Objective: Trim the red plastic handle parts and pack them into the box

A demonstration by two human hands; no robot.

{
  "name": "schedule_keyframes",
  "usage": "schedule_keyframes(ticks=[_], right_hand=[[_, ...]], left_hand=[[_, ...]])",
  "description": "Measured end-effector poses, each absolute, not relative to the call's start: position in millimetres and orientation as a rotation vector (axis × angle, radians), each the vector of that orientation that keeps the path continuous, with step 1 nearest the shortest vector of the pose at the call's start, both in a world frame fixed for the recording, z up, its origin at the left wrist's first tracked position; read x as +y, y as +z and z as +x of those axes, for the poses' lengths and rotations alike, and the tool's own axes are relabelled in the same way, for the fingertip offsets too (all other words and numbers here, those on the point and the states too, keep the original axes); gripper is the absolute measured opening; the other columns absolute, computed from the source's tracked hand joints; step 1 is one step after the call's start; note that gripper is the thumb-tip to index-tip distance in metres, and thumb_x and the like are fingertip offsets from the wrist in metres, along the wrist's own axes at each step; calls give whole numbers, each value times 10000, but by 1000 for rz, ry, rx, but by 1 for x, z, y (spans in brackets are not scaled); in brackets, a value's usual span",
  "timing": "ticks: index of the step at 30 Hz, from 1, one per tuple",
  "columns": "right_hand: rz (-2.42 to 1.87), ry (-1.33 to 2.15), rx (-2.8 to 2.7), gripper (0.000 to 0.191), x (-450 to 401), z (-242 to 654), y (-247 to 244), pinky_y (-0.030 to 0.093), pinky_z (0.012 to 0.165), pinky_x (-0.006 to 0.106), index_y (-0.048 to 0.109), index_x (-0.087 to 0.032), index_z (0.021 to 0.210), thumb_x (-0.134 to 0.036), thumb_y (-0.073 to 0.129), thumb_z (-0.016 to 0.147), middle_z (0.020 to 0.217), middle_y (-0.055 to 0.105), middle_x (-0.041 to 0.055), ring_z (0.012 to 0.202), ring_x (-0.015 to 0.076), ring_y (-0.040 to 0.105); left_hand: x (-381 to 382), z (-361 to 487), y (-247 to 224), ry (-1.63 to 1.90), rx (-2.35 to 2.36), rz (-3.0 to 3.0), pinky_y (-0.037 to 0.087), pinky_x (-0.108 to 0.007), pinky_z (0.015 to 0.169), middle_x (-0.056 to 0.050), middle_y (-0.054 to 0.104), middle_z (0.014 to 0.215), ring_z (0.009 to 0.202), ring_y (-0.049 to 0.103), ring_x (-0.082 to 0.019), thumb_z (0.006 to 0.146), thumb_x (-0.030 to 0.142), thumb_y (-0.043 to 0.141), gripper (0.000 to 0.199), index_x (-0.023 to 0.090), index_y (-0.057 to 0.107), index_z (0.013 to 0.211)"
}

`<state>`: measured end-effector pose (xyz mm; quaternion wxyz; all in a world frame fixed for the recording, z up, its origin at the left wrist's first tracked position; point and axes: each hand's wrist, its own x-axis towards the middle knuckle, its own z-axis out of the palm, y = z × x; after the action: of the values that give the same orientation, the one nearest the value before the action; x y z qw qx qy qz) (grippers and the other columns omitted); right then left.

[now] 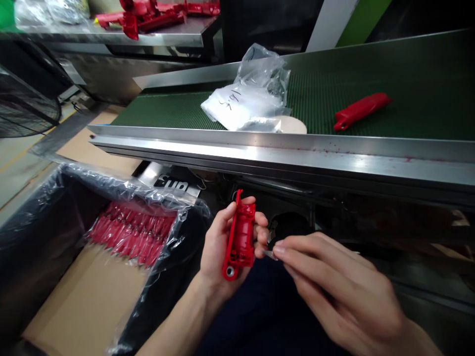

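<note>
My left hand (218, 247) is wrapped round a red plastic housing (243, 235), its hollow side facing up and a metal-lined hole at its near end. Just right of the housing, my right hand (326, 277) pinches a small thin metallic piece (270, 254) between thumb and fingers; its shape is partly hidden. The tip of that piece is close to the fingertips of my left hand. Another red part (361, 111) lies on the green conveyor belt (311, 99) at the right.
Plastic bags (237, 104) and a pale round disc (293, 124) lie on the belt, behind its metal rail (260, 151). At lower left, a plastic-lined box (85, 296) holds several wrapped red parts (133, 232). More red parts (156, 17) rest on a back table.
</note>
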<state>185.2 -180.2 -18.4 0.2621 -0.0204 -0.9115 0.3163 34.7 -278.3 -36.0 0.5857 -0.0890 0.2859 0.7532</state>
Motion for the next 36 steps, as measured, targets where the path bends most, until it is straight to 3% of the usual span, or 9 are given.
schedule_keyframes(ticks=[9,36], right_hand=[[-40,828,-2471,343,-192,178,-15,557,686,291,658,-136,1071,23,502,810,965,677,95,850,169,647],[-59,726,-2515,319,-195,179,-26,487,704,356,647,-65,1139,-7,543,843,1012,641,145,875,207,579]], left_hand=[[-276,30,-34,1785,638,-144,424,-212,485,-47,596,791,567,546,-123,944,375,392,297,179,584,1057],[-254,37,-33,1847,676,-127,440,-234,537,-67,610,829,598,561,-141,978,371,298,334,170,531,1109]])
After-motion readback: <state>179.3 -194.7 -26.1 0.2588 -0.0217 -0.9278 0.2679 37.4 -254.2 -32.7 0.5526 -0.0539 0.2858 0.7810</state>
